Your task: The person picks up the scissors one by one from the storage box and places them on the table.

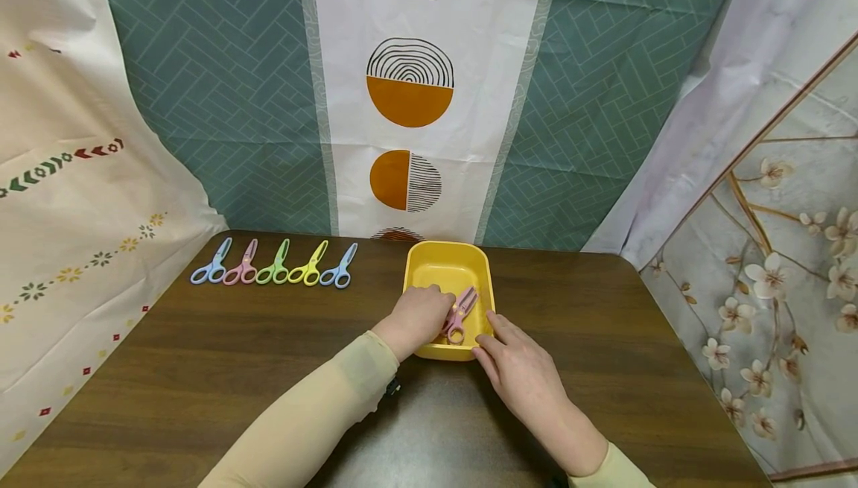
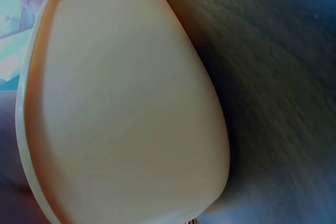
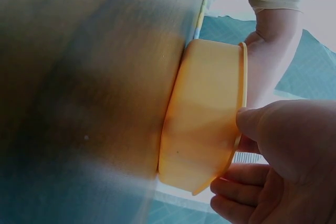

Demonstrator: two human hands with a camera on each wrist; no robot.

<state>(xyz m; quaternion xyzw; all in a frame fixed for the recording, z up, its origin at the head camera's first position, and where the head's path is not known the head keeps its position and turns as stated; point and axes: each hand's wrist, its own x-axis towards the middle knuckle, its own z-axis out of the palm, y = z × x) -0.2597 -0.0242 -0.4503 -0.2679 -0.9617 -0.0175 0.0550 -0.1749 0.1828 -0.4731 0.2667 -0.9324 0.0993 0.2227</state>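
Observation:
A yellow plastic bin (image 1: 484, 268) stands on the table, and pink scissors (image 1: 462, 312) lie inside it. My left hand (image 1: 421, 315) reaches over the bin's left side, fingers bent down into it beside the scissors. Those fingertips are hidden, so whether they grip anything does not show. At the near right corner my right hand (image 1: 521, 365) holds the bin by its rim. The right wrist view has the thumb of this right hand (image 3: 294, 150) against the rim of the bin (image 3: 202, 114). The bin's outer wall (image 2: 126, 103) fills much of the left wrist view.
Several scissors stand in a row at the table's back left: blue (image 1: 213, 263), pink (image 1: 243, 264), green (image 1: 274, 264), yellow (image 1: 310, 264) and another blue pair (image 1: 339, 267). A patterned curtain (image 1: 261, 100) hangs behind the dark wooden table (image 1: 570, 309), with cloths at both sides.

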